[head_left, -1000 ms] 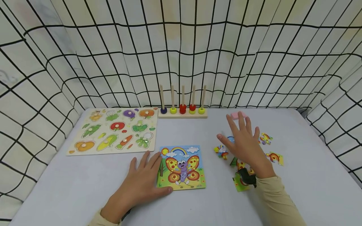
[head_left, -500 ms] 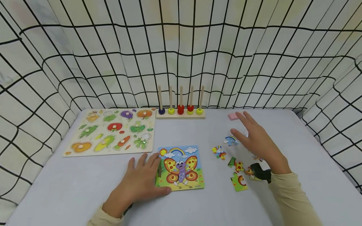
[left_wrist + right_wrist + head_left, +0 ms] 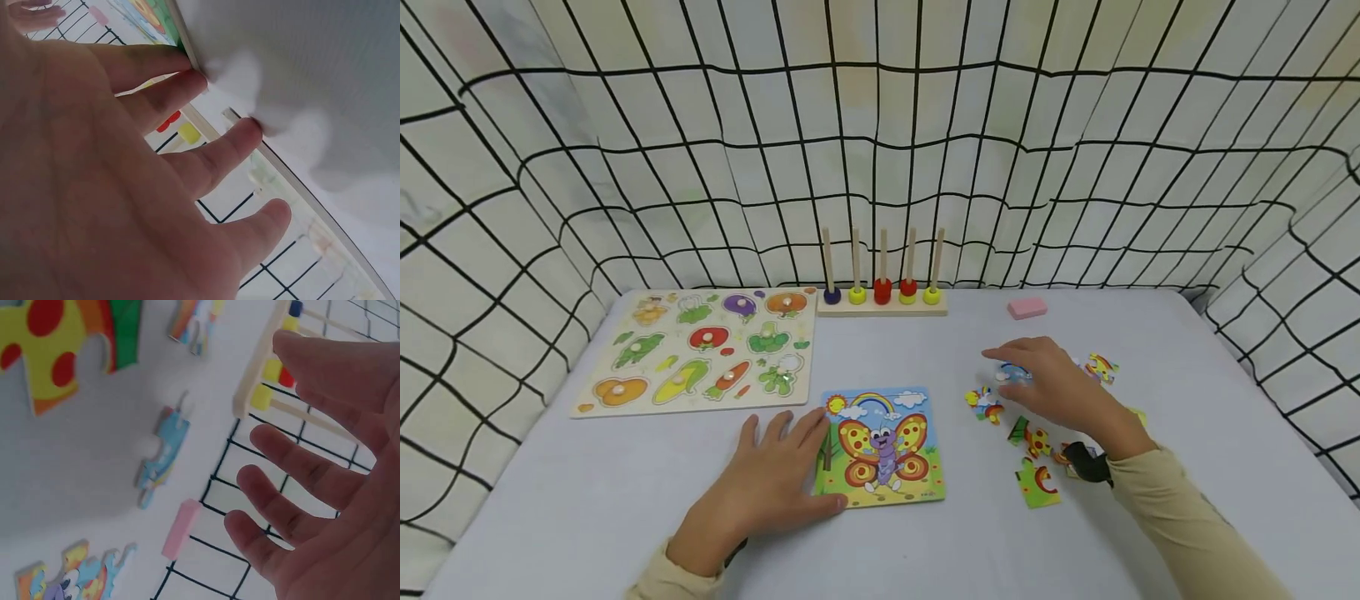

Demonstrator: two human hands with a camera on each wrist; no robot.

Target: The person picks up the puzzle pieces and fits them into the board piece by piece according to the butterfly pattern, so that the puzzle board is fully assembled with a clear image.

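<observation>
My left hand (image 3: 767, 483) rests with spread fingers at the left side of a square butterfly picture board (image 3: 925, 446), thumb by its lower edge. In the left wrist view, a fingertip (image 3: 184, 57) sits right at the board's edge. Over the loose jigsaw pieces on the right hovers my right hand (image 3: 1060, 392), its thumb and fingers apart and holding nothing. Between them, in the head view, shows a blue rainbow piece (image 3: 1011, 374); the right wrist view has this blue piece (image 3: 167, 447) lying on the table, away from the fingers. The hand and forearm partly cover other pieces.
More jigsaw pieces lie around, such as a green one (image 3: 1036, 485) and a multicoloured one (image 3: 983, 406). A pink block (image 3: 1027, 308) is farther back. A vegetable peg puzzle (image 3: 681, 350) lies back left, beside a peg counter (image 3: 882, 308). Black netting (image 3: 880, 142) surrounds the table.
My right hand first moved right, then came back left and lower over the rainbow piece, uncovering the pink block. My left hand has stayed at the board.
</observation>
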